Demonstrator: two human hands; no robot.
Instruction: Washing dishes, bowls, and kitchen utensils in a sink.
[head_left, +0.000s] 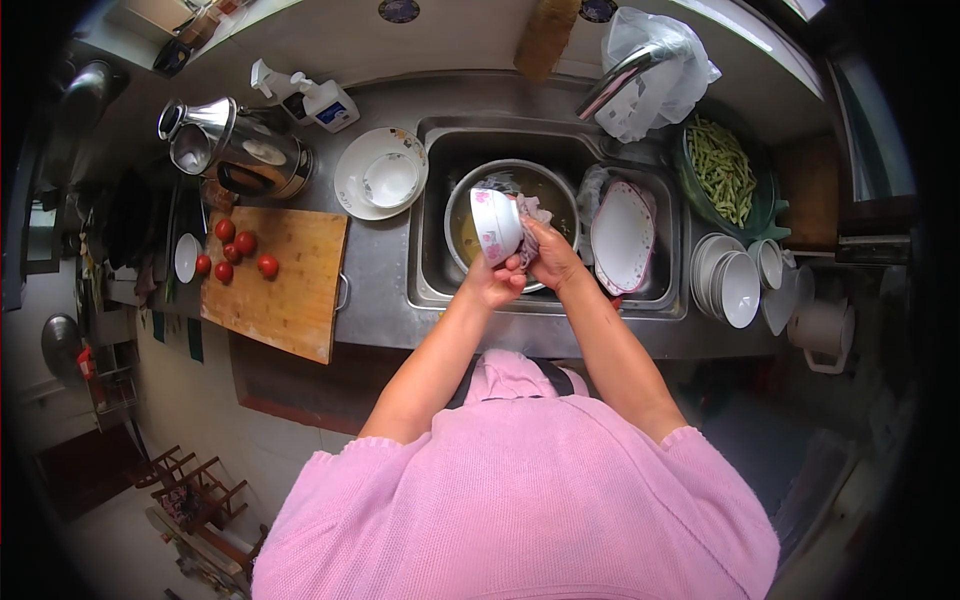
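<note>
A white bowl with pink flowers (495, 226) is tilted on its side over a round metal basin (452, 225) in the large sink compartment. My left hand (496, 282) grips it from below, near its base. In my right hand (553, 259) is a crumpled cloth (531, 217), pressed against the bowl's right side. Cloudy water and some dishes, partly hidden by the bowl and my hands, lie in the basin. A white oval dish (622, 236) with a patterned rim leans in the small sink compartment just right of my right hand.
A wooden cutting board (292, 292) with several tomatoes (245, 242) lies left, its front edge past the counter. Behind it stands a metal thermos (262, 150). A plate (351, 184) holding a small bowl (390, 180) sits left of the sink. Right are stacked bowls (739, 289), green beans (720, 172) and the faucet (622, 79).
</note>
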